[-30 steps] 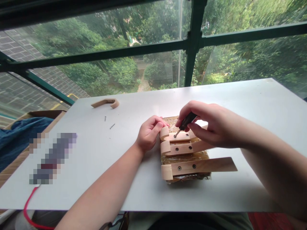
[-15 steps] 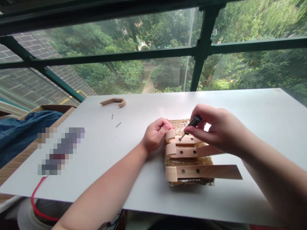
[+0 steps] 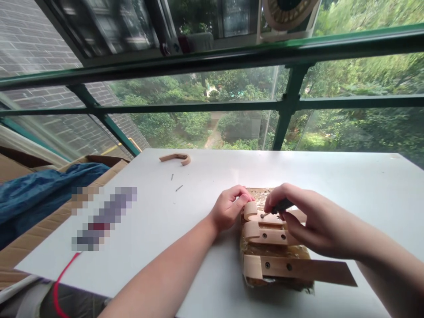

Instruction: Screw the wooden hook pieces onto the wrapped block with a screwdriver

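My right hand (image 3: 308,216) is closed around the black handle of a screwdriver (image 3: 283,205). The shaft slants down to the left, its tip at a screw in the farthest wooden hook (image 3: 254,213). My left hand (image 3: 232,205) is closed at that hook's curled end, by the block's far left corner; its fingertips are partly hidden. Beneath lies a brown block (image 3: 281,251) wrapped in clear plastic or tape. A middle wooden hook (image 3: 271,236) and a near wooden hook (image 3: 318,270) lie across it, each with two screws showing. My right hand covers part of the far hooks.
A loose wooden hook (image 3: 175,157) lies at the far left of the white table (image 3: 145,238), with two screws (image 3: 179,188) nearer me. A blurred-out item (image 3: 106,218) with a red cord (image 3: 62,278) is at left. Beyond stand a cardboard box (image 3: 99,170) and a green-framed window (image 3: 185,107).
The view has tilted up, so the table sits lower in it. The screwdriver handle leans lower to the right, and my right hand has turned with it. My left hand stays at the hook's curl.
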The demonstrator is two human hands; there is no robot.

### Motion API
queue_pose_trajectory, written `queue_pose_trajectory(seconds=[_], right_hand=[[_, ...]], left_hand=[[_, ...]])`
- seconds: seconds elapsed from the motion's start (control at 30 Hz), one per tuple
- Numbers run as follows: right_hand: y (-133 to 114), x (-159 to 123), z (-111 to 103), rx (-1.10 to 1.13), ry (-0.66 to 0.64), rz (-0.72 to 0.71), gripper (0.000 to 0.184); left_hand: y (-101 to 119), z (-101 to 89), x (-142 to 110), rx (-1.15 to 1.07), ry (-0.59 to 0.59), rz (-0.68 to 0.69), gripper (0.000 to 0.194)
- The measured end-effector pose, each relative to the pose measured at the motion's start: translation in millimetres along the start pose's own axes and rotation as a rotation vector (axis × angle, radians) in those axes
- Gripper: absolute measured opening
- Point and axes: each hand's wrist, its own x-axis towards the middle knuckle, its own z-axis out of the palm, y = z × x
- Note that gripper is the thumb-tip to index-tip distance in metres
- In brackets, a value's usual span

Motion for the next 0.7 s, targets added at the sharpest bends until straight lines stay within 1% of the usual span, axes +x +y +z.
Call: queue_pose_trajectory(seconds=[0.1, 0.23, 0.33, 0.43, 0.47, 0.57, 0.7], right_hand=[[-3, -3, -6, -0.030, -0.008, 0.016, 0.036], [-9, -2, -9, -0.086, 0.028, 0.001, 0.032], [-13, -1, -7, -0.138, 0.040, 0.014, 0.022], [-13, 1, -3, -0.181, 0.061, 0.089, 0.009], [-12, 2, -1, -0.193, 0.082, 0.120, 0.010], [-8, 4, 1, -0.222, 0.158, 0.189, 0.018], [-8, 8, 4, -0.233, 0.190, 0.209, 0.021]], left_hand=[[0, 0.4, 0, -0.017, -0.001, 0.007, 0.031], [0, 0.0, 0, -0.005, -0.004, 0.002, 0.031], [-1, -0.1, 0, 0.021, -0.001, -0.006, 0.033], [0, 0.8, 0, 0.029, 0.019, -0.001, 0.034], [0, 1.2, 0, 0.027, 0.028, -0.001, 0.034], [1, 2.1, 0, 0.031, 0.043, -0.002, 0.035], [1, 2.2, 0, 0.025, 0.033, 0.001, 0.035]])
